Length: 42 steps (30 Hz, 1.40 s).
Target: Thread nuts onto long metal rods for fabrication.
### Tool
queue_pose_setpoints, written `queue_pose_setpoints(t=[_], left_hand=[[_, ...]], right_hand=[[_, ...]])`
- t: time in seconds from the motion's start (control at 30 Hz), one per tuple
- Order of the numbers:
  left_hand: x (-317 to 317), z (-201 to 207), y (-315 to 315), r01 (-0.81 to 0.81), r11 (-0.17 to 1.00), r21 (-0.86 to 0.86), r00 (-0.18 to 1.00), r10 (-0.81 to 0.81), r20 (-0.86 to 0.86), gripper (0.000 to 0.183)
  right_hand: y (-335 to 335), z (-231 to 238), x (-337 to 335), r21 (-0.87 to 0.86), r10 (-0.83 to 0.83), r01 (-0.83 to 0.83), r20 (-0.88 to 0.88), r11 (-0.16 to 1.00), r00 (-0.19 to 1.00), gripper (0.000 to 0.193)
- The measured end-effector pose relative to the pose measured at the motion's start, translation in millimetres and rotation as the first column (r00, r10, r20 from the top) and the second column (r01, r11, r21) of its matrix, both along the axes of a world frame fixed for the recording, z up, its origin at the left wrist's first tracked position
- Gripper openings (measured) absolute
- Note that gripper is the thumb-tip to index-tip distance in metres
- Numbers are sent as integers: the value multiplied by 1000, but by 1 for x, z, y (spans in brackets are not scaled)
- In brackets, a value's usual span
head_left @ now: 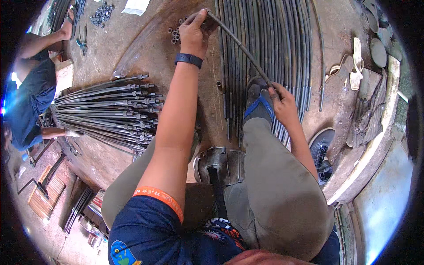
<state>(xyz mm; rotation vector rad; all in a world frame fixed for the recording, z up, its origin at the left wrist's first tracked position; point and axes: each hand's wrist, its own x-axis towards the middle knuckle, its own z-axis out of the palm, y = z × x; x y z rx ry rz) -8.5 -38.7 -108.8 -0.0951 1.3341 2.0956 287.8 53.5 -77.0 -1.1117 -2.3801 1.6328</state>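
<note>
A long dark metal rod (pixel 240 46) slants from the upper middle down to the right, above a row of similar rods (pixel 274 39) laid side by side on the floor. My left hand (pixel 198 33), with a dark band on its wrist, is closed around the rod's far end; whether a nut is in its fingers is hidden. My right hand (pixel 282 106) grips the rod's near end beside my sandaled foot (pixel 256 99), which rests over the row. Several loose metal nuts (pixel 173 36) lie on the floor just left of my left hand.
A fanned bundle of rods with nuts on their ends (pixel 115 112) lies at left. Another person (pixel 33 97) sits beyond it. A nut pile (pixel 101 14) lies at far left. Sandals (pixel 356 66), a grey shoe (pixel 321 145) and a wooden block (pixel 365 110) are at right.
</note>
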Motion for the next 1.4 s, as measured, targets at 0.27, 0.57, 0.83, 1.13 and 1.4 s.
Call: queue_pose_setpoints(t=[0.27, 0.57, 0.83, 1.13, 1.4], left_hand=[[1, 7, -5, -51, 999, 19, 998, 51, -21, 13], [7, 9, -5, -50, 999, -20, 992, 47, -119, 26], [-4, 17, -9, 34, 998, -58, 985, -43, -166, 22], [3, 18, -3, -31, 999, 34, 995, 34, -93, 13], [1, 6, -5, 13, 995, 96, 998, -20, 67, 27]], right_hand=[[12, 17, -32, 9, 159, -160, 99, 987, 982, 29], [2, 7, -105, 102, 113, -112, -1, 988, 994, 26], [-2, 13, -104, 184, 83, -60, -119, 981, 989, 21], [-5, 13, -100, 167, 68, -53, -87, 984, 994, 20], [-4, 21, -102, 122, 69, -59, -85, 991, 994, 22]])
